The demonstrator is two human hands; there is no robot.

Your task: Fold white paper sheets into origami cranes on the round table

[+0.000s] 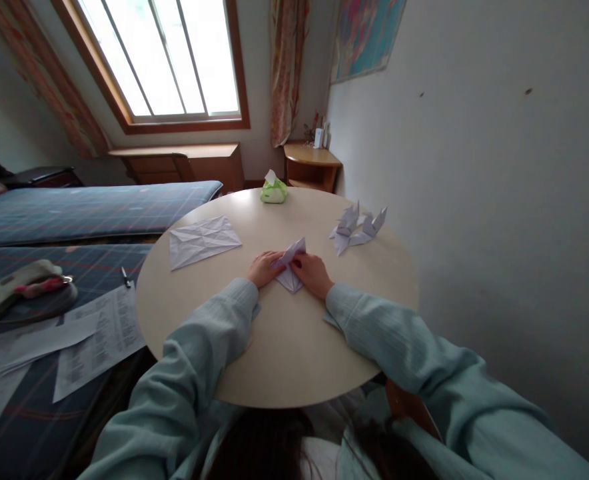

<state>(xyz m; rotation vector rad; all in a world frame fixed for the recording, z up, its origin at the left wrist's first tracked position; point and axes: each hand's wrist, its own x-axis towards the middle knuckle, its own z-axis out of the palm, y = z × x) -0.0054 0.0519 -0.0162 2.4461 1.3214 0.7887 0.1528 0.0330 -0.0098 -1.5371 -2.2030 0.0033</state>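
A piece of folded white paper (291, 279) rests on the round table (294, 360), one point sticking up at its far side. My left hand (266, 268) grips its left side with the fingers closed. From the right, my right hand (312, 272) pinches the paper near its middle. The fingertips partly hide the folds between them. Several folded paper figures (358, 227) with upright points stand beyond my right hand. To the far left lies a creased, unfolded sheet of paper (204, 241).
A green tissue pack (273, 189) sits at the table's far edge. Left of the table, a plaid bed (99, 267) bears printed sheets (99, 340), a pen (125, 277) and a pale pouch (22, 290). A wall (499, 200) runs close along the right side.
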